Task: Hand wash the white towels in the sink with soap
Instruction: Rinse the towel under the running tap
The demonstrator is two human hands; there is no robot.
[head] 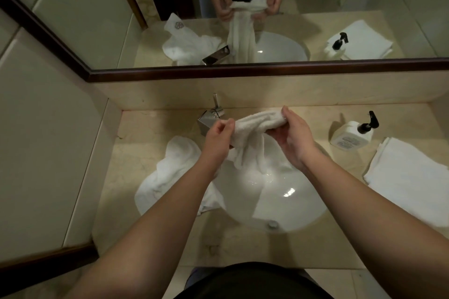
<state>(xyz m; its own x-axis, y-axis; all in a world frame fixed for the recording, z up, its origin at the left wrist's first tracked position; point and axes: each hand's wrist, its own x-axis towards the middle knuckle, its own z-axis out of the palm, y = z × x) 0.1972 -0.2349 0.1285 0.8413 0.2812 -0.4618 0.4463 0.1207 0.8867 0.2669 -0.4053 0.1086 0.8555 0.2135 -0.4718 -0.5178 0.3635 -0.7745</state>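
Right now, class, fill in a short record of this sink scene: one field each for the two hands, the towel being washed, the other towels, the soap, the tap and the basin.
left hand: left hand grips one end of the held towel
right hand: right hand grips its other end
held towel: held towel bunched, its tail hanging into the basin
crumpled towel: crumpled towel on the counter left of the basin
folded towel: folded towel on the counter at right
soap: pump bottle behind the folded towel
tap: faucet; no water stream visible
basin: sink white, wet sheen
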